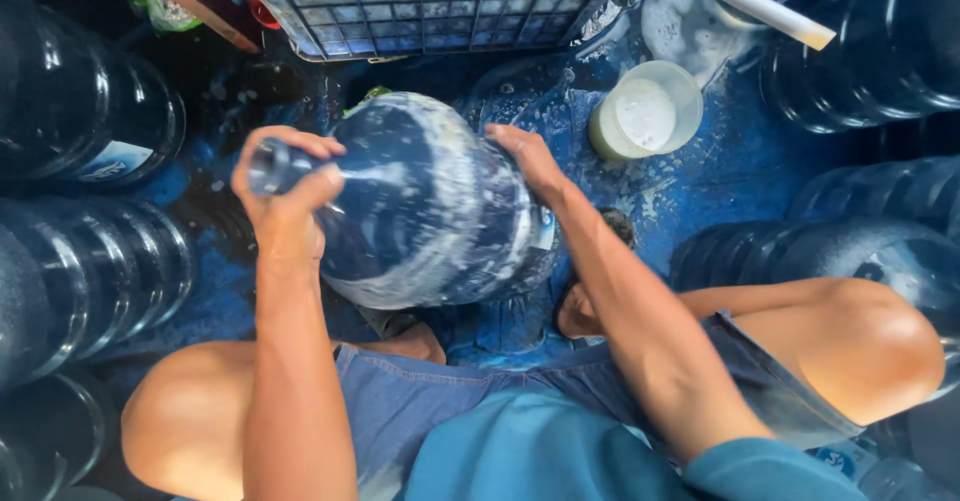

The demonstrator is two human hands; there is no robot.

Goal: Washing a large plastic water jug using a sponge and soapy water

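Left hand [285,196] clamps the neck of the soapy blue water jug [430,206] held sideways above the wet floor [740,161], right hand [525,156] pressing its base; suds could make it slip.

I see a wet blue floor [740,161], streaked with white suds. A round pale plastic tub [645,111] of milky liquid stands on it. Big dark-blue plastic water bottles lie on their sides to the left [85,261] and right [860,251] of the bare patch. A blue-and-white grid-walled plastic crate [430,16] sits at the far edge.
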